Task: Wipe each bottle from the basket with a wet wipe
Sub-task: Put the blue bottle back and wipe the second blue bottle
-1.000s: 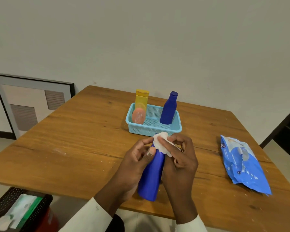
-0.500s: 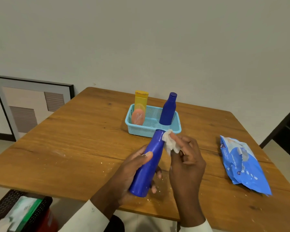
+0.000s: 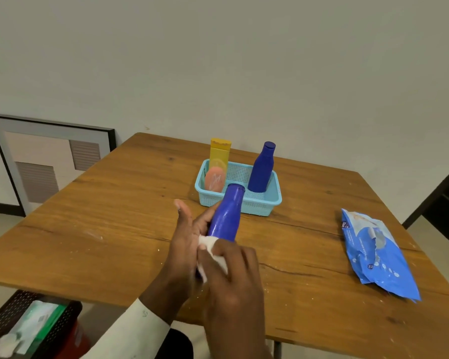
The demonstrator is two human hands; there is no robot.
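Down the bottle [image 3: 227, 216] went the wipe [image 3: 211, 251], from the neck half a second before to the lower body, where the right hand [image 3: 231, 283] pinched it against the side; the left hand [image 3: 184, 244] cradled the bottle from behind, thumb up, its hold partly hidden. Held tilted above the table [image 3: 114, 229] just before the basket [image 3: 254, 203], this bottle seemed nearly wiped; three more stood in the basket, apparently waiting.
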